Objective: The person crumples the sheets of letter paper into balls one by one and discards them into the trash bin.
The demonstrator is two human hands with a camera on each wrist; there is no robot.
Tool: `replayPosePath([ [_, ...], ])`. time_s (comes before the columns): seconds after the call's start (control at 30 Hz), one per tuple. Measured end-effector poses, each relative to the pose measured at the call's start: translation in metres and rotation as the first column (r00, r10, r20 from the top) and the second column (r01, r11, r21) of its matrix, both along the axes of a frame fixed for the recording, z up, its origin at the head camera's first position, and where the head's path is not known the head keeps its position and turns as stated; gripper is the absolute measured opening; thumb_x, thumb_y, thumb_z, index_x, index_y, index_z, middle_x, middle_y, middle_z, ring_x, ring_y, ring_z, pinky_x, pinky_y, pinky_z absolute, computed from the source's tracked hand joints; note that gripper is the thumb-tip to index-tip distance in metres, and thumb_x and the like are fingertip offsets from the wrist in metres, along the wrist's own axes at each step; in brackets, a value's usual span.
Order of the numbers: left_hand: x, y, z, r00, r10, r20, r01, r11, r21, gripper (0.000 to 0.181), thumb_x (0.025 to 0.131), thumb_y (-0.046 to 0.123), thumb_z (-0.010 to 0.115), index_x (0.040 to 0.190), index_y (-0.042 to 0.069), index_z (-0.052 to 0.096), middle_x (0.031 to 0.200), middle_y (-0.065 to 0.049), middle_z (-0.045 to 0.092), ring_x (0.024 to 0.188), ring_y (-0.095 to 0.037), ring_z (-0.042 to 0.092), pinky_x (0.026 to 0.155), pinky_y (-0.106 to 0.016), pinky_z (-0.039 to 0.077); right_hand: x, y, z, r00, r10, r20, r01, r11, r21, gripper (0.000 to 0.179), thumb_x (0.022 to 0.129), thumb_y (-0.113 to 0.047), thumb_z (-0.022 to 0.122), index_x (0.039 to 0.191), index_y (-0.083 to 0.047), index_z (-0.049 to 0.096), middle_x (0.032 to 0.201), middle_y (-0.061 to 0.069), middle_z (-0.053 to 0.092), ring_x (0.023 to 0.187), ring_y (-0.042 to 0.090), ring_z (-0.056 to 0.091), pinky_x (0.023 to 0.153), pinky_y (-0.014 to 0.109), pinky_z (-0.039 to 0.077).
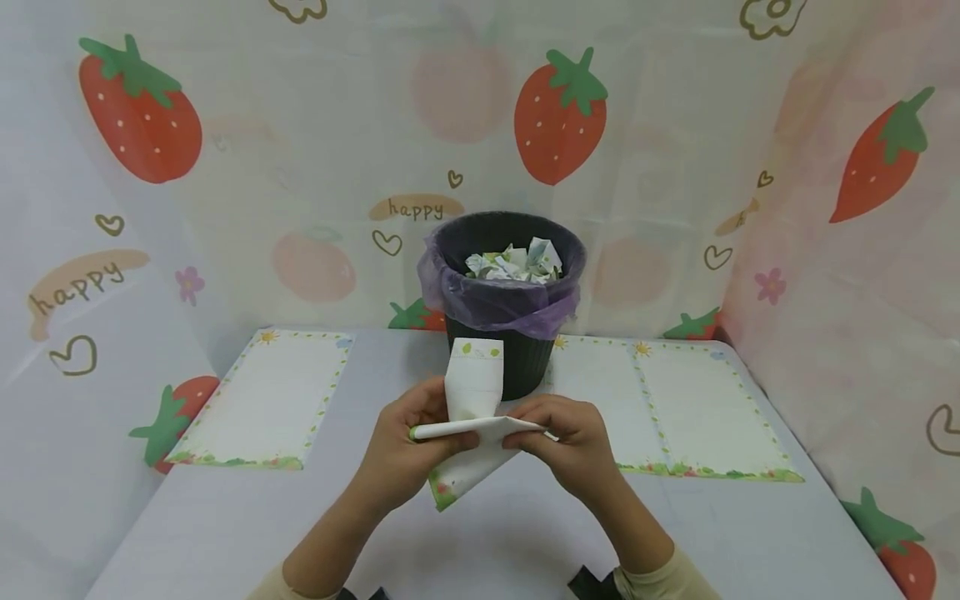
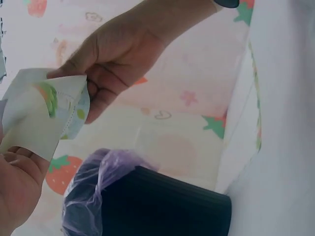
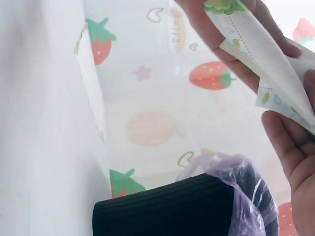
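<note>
Both hands hold one folded sheet of paper (image 1: 476, 379), white with a leafy printed border, above the table in front of the bin. My left hand (image 1: 405, 442) pinches its left part between thumb and fingers. On the other side my right hand (image 1: 566, 437) pinches the paper near a fold, thumb on the near face. One flap stands up and a corner with a green and pink print points down toward me. In the left wrist view the paper (image 2: 37, 118) spans the two hands; the right wrist view shows its layered folds (image 3: 268, 54).
A dark bin (image 1: 517, 358) with a purple liner (image 1: 495, 304) stands at the back middle, holding crumpled papers (image 1: 513, 262). A bordered sheet (image 1: 262, 400) lies flat at left; two more sheets (image 1: 708, 408) lie at right. A strawberry-print curtain surrounds the table (image 1: 480, 558).
</note>
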State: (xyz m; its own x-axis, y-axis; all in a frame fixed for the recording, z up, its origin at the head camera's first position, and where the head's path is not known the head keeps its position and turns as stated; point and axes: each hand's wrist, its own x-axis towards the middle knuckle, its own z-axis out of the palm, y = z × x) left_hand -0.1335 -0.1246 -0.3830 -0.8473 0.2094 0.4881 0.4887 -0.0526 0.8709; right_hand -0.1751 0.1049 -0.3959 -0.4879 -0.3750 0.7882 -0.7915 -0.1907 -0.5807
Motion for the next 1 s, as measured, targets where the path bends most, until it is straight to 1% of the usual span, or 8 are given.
replayPosePath([
  [0.17, 0.001, 0.004, -0.002, 0.999, 0.049, 0.023, -0.049, 0.999, 0.005, 0.036, 0.080, -0.002, 0.083, 0.114, 0.005, 0.071, 0.098, -0.003, 0.078, 0.086, -0.015, 0.071, 0.074, -0.029, 0.060, 0.003, -0.001, 0.000, 0.983, 0.029, 0.179, -0.025, 0.999, -0.026, 0.016, 0.080, 0.012, 0.078, 0.091, 0.002, 0.073, 0.098, -0.001, 0.076, 0.090, 0.014, 0.071, 0.072, 0.029, 0.062],
  [0.27, 0.001, 0.004, -0.002, 0.995, 0.098, 0.017, -0.098, 0.995, -0.005, 0.024, 0.080, 0.000, 0.083, 0.103, 0.003, 0.075, 0.094, -0.005, 0.078, 0.082, -0.015, 0.071, 0.071, -0.029, 0.060, 0.004, -0.004, -0.001, 0.981, 0.000, 0.193, 0.008, 0.999, -0.038, 0.025, 0.080, 0.012, 0.079, 0.101, 0.004, 0.067, 0.102, 0.002, 0.073, 0.091, 0.014, 0.070, 0.074, 0.028, 0.061],
  [0.4, -0.001, 0.004, -0.002, 0.993, 0.113, 0.033, -0.113, 0.994, 0.000, 0.016, 0.082, 0.002, 0.083, 0.096, 0.000, 0.078, 0.090, -0.008, 0.078, 0.076, -0.015, 0.069, 0.065, -0.029, 0.060, 0.003, -0.005, 0.003, 0.995, -0.083, 0.048, 0.080, 0.995, 0.064, 0.056, 0.075, 0.005, 0.086, 0.122, 0.002, 0.057, 0.128, 0.016, 0.062, 0.115, 0.020, 0.066, 0.095, 0.028, 0.056],
  [0.5, -0.004, 0.004, -0.003, 0.993, 0.096, 0.072, -0.098, 0.995, 0.021, 0.017, 0.082, 0.004, 0.083, 0.097, -0.003, 0.077, 0.089, -0.005, 0.077, 0.075, -0.014, 0.069, 0.064, -0.028, 0.060, 0.003, -0.001, 0.010, 0.993, -0.053, -0.109, 0.076, 0.972, 0.224, 0.087, 0.070, -0.009, 0.093, 0.144, 0.000, 0.048, 0.155, 0.019, 0.045, 0.142, 0.027, 0.049, 0.114, 0.031, 0.043],
  [0.6, -0.006, 0.004, -0.004, 0.988, 0.071, 0.137, -0.081, 0.995, 0.065, 0.022, 0.081, 0.004, 0.085, 0.098, -0.007, 0.076, 0.088, -0.002, 0.077, 0.075, -0.014, 0.069, 0.064, -0.026, 0.059, 0.004, 0.001, 0.014, 0.981, -0.012, -0.193, 0.079, 0.936, 0.344, 0.108, 0.067, -0.018, 0.095, 0.156, -0.002, 0.036, 0.164, 0.015, 0.035, 0.152, 0.028, 0.033, 0.123, 0.031, 0.031],
  [0.77, -0.008, 0.007, -0.006, 0.972, 0.010, 0.234, -0.031, 0.996, 0.087, 0.024, 0.080, 0.002, 0.085, 0.098, -0.010, 0.074, 0.088, -0.002, 0.075, 0.076, -0.015, 0.069, 0.064, -0.025, 0.060, 0.006, -0.002, 0.009, 0.983, -0.082, -0.166, 0.132, 0.938, 0.320, 0.090, 0.071, -0.012, 0.093, 0.148, -0.006, 0.048, 0.154, 0.011, 0.051, 0.144, 0.025, 0.047, 0.116, 0.029, 0.041],
  [0.87, -0.007, 0.009, -0.007, 0.970, 0.013, 0.242, -0.016, 1.000, 0.013, 0.019, 0.085, 0.007, 0.083, 0.099, -0.004, 0.074, 0.091, -0.004, 0.074, 0.078, -0.016, 0.069, 0.065, -0.025, 0.059, 0.006, -0.003, 0.003, 0.981, -0.152, -0.120, 0.180, 0.944, 0.276, 0.071, 0.073, -0.007, 0.091, 0.136, -0.009, 0.060, 0.138, 0.008, 0.065, 0.122, 0.020, 0.065, 0.097, 0.026, 0.054],
  [1.0, -0.003, 0.009, -0.006, 0.979, 0.005, 0.206, 0.012, 0.997, -0.081, 0.030, 0.093, 0.019, 0.078, 0.116, 0.003, 0.068, 0.099, -0.010, 0.071, 0.082, -0.018, 0.067, 0.066, -0.026, 0.059, 0.008, -0.003, 0.001, 0.970, -0.242, -0.028, 0.241, 0.939, 0.244, 0.053, 0.073, -0.005, 0.090, 0.121, -0.008, 0.068, 0.122, 0.006, 0.074, 0.095, 0.013, 0.069, 0.075, 0.026, 0.058],
])
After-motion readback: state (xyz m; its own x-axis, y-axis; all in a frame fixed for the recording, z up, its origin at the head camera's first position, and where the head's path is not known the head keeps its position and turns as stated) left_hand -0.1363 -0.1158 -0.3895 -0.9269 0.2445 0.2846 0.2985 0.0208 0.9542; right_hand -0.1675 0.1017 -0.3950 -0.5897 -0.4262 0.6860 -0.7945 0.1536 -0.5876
